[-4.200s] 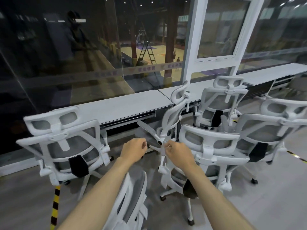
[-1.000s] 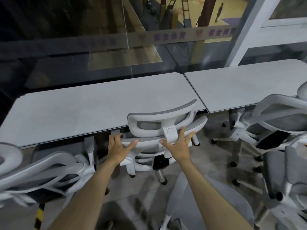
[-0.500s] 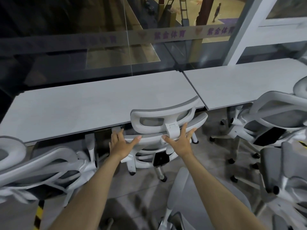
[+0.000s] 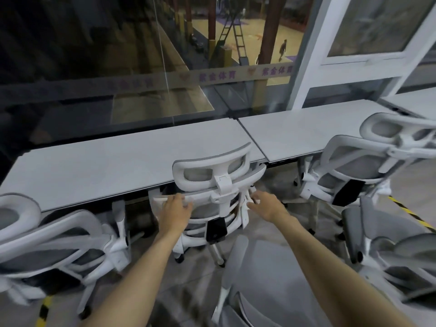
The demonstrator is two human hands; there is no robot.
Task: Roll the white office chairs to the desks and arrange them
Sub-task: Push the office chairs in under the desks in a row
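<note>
Two long white desks (image 4: 113, 161) run end to end under the glass wall (image 4: 118, 67). A white office chair (image 4: 217, 192) stands pushed against the left desk's front edge, its headrest above the desktop. The left hand (image 4: 175, 210) lies on the backrest's upper left frame, fingers loosely spread and not gripping. The right hand (image 4: 265, 205) touches the backrest's right edge, fingers open and extended.

Floor (image 4: 195, 279) is grey and kinda glossy, with yellow-black hazard tape (image 4: 411, 214) on the right and another strip (image 4: 43, 312) bottom left. Chairs (image 4: 219, 201) stand on it on casters, tucked up against two white desks (image 4: 94, 161) set end to end.
</note>
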